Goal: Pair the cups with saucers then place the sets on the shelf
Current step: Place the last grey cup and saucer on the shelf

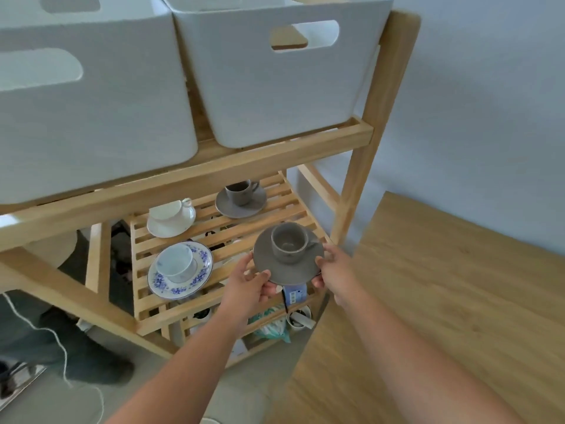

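Note:
A grey cup (287, 242) stands upright on a grey saucer (286, 272) that I hold level at the front right of the slatted wooden shelf (220, 237). My left hand (249, 283) grips the saucer's left rim and my right hand (331, 266) grips its right rim. Three sets stand on the shelf: a grey cup on a grey saucer (241, 197) at the back, a white cup on a white saucer (171, 217) to its left, and a white cup on a blue-flowered saucer (180, 270) at the front left.
Two white storage bins (269, 81) fill the tier above, its wooden rail (214, 175) overhanging the shelf. The rack's right post (363, 166) stands close to my right hand. A lower tier holds a blue box (295, 293) and bags. A wooden tabletop (443, 301) lies at right.

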`<action>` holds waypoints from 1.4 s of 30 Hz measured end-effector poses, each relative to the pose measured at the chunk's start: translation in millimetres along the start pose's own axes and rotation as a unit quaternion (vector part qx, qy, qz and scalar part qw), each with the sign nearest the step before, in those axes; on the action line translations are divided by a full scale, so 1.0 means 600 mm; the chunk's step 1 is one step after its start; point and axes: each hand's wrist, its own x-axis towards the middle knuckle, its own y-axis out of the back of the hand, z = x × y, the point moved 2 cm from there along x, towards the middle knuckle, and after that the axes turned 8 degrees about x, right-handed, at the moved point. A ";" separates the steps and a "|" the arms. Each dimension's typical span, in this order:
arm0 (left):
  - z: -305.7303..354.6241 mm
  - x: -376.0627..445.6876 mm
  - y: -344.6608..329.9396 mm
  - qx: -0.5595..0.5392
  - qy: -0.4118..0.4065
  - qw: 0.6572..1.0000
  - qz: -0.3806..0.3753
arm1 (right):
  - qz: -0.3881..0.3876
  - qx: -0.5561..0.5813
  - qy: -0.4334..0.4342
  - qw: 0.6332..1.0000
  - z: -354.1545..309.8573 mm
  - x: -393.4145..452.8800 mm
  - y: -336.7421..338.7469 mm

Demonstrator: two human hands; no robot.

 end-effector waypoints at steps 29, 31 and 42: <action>-0.011 0.100 0.043 0.053 0.092 0.989 0.100 | 0.042 -0.084 0.016 0.995 0.006 0.138 -0.129; -0.013 0.103 0.044 0.054 0.094 0.989 0.103 | 0.051 -0.095 0.027 0.994 0.009 0.137 -0.132; -0.016 0.094 0.042 0.053 0.055 0.990 0.118 | 0.064 -0.091 0.053 0.992 0.031 0.097 -0.131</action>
